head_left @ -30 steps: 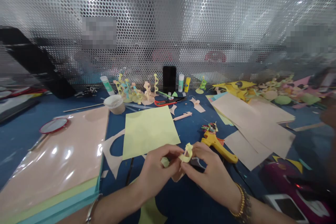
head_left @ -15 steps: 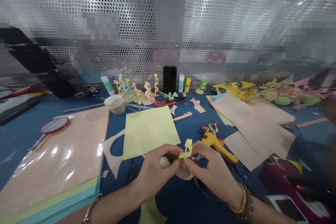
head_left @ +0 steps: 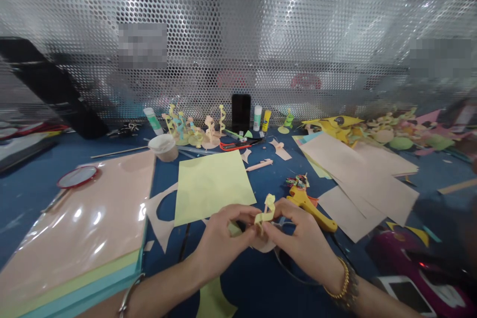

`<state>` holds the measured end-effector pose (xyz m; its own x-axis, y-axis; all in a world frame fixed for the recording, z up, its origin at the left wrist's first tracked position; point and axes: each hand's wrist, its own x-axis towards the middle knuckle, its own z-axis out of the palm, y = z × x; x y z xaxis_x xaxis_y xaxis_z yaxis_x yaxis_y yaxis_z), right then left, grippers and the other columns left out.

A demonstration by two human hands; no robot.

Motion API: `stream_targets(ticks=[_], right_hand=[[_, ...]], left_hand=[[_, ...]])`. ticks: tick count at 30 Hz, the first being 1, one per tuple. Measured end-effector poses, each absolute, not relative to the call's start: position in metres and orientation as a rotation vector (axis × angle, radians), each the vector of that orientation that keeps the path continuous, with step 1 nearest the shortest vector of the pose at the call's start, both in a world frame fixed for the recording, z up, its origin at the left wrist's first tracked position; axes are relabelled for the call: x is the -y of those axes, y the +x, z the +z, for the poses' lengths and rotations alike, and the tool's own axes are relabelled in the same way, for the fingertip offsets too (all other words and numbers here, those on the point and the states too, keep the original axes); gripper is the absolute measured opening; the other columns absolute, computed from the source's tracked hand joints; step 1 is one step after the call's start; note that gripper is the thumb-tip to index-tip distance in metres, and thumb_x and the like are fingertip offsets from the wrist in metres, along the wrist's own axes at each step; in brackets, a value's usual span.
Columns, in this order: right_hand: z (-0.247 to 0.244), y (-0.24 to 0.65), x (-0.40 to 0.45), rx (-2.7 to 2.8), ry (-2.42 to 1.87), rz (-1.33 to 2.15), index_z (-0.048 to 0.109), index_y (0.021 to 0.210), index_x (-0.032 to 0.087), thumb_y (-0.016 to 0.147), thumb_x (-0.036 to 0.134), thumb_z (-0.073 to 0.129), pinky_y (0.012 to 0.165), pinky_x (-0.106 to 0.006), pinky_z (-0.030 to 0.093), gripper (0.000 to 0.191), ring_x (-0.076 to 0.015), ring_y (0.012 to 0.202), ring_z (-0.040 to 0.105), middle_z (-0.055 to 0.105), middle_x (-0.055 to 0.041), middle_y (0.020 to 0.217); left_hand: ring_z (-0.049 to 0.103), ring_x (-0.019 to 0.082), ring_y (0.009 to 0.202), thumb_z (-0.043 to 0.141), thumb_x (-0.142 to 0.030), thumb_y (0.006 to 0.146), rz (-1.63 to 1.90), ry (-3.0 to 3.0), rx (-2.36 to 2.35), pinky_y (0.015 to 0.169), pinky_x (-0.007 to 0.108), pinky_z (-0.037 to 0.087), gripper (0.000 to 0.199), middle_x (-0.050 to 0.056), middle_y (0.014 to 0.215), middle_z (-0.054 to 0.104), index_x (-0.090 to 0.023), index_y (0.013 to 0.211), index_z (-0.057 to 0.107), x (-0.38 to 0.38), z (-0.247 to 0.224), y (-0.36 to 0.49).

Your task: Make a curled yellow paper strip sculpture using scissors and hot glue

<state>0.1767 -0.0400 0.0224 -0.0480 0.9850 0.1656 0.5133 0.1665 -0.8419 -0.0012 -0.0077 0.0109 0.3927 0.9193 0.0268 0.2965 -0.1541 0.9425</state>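
Between my two hands stands a small paper figure: a yellow paper spiral (head_left: 267,211) winding round an upright pink stem, over a round pink paper base (head_left: 264,245). My left hand (head_left: 225,233) pinches the lower left of the spiral with thumb and fingers. On the other side my right hand (head_left: 298,231) grips its lower right, the index finger behind it. My fingers hide part of the base and the lower stem. Just beyond my hands lies a yellow paper sheet (head_left: 214,186). Close to my right hand is a yellow glue gun (head_left: 311,208).
Finished paper spirals (head_left: 182,126), a white tub (head_left: 163,148) and a phone (head_left: 241,112) line the back, before a perforated metal panel (head_left: 261,35). Wrapped pink paper (head_left: 93,218) lies left; loose pink sheets (head_left: 357,169) lie right. A magenta device (head_left: 406,263) sits front right.
The yellow spiral has shifted slightly up and right and its coil shows more loosely. Both hands remain on the paper figure with little movement. At far right, another person's hand has moved out of view.
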Motion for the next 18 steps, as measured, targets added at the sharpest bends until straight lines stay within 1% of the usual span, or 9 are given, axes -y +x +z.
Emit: stream_targets(ticks=[4,8,10,15,18], right_hand=[[0.023,0.177,0.040,1.664,-1.457,0.752,0.052,0.070,0.021,0.078,0.018,0.060,0.069,-0.028,0.043,0.012,-0.0163,0.072,0.056,0.055,0.0016,0.074],[0.020,0.176,0.041,1.702,-1.454,0.741,0.055,0.070,0.020,0.077,0.014,0.060,0.070,-0.029,0.043,0.011,-0.0173,0.075,0.056,0.057,0.0005,0.075],[0.018,0.175,0.042,1.730,-1.440,0.737,0.056,0.069,0.020,0.075,0.011,0.060,0.069,-0.029,0.043,0.012,-0.0178,0.076,0.056,0.057,-0.0001,0.076],[0.015,0.173,0.043,1.761,-1.396,0.722,0.058,0.067,0.019,0.069,0.005,0.060,0.069,-0.029,0.043,0.015,-0.0183,0.077,0.056,0.059,-0.0010,0.076],[0.016,0.172,0.044,1.763,-1.387,0.714,0.059,0.066,0.019,0.072,0.008,0.060,0.069,-0.029,0.043,0.013,-0.0180,0.075,0.056,0.059,-0.0011,0.075]], left_hand=[[0.068,0.021,0.085,0.062,-0.017,0.077,0.805,1.694,-1.069,0.080,0.031,0.052,0.024,0.004,0.090,0.073,-0.022,0.098,0.071,0.008,0.015,-0.002],[0.065,0.023,0.098,0.063,-0.019,0.077,0.824,1.708,-1.053,0.088,0.034,0.049,0.023,0.004,0.102,0.072,-0.022,0.099,0.069,0.008,0.017,-0.002],[0.064,0.024,0.101,0.065,-0.020,0.075,0.842,1.720,-1.056,0.090,0.035,0.048,0.025,0.005,0.105,0.070,-0.022,0.101,0.068,0.008,0.017,-0.002],[0.064,0.025,0.096,0.070,-0.025,0.072,0.852,1.728,-1.065,0.085,0.035,0.049,0.026,0.005,0.101,0.070,-0.020,0.098,0.067,0.010,0.019,0.002],[0.064,0.023,0.093,0.066,-0.020,0.075,0.867,1.738,-1.076,0.084,0.033,0.048,0.016,0.003,0.096,0.071,-0.020,0.091,0.068,0.010,0.023,0.006]])
